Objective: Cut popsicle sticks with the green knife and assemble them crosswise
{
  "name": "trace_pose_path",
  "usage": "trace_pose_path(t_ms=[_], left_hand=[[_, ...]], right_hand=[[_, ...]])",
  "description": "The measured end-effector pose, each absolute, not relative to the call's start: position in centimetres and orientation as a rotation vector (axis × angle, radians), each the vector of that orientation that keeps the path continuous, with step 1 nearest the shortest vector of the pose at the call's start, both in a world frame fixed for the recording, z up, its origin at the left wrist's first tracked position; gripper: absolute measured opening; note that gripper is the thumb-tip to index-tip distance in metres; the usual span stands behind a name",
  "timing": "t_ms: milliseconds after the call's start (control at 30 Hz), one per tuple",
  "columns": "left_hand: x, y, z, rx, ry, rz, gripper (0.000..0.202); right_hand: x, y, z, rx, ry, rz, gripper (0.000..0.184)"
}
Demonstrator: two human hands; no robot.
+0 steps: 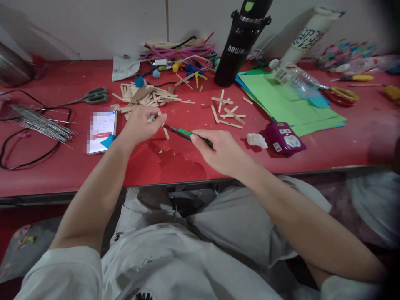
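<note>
My left hand (142, 124) is closed in a pinch on a small wooden stick piece (166, 132) just above the red table (62, 166). My right hand (220, 152) is wrapped round a green utility knife (184, 133). The knife's tip points left and meets the stick piece at my left fingertips. Small wood chips (161, 151) lie on the table under the hands. A heap of wooden craft sticks (143, 96) lies just beyond my left hand. More loose sticks (226, 110) are scattered beyond my right hand.
A phone (101, 131), a wire bundle (40, 123) and green scissors (92, 96) lie at left. A black bottle (239, 41), green paper sheets (281, 102), a plastic bottle (293, 75), a purple power adapter (284, 139), white crumpled bit (256, 140) and yellow scissors (342, 93) lie at right.
</note>
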State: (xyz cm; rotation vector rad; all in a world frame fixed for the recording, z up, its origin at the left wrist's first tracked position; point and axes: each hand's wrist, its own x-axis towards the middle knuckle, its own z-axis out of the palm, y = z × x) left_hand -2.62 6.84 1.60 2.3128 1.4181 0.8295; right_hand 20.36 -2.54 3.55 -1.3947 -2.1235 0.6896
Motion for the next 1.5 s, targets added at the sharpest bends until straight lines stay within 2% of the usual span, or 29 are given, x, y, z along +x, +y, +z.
trace_pose_path(t_ms=[1500], left_hand=[[-2.37,6.65,1.63,2.322,1.458,0.858,0.034]], right_hand=[[20.33,-2.67,3.59,-1.414,-2.123,0.686,0.030]])
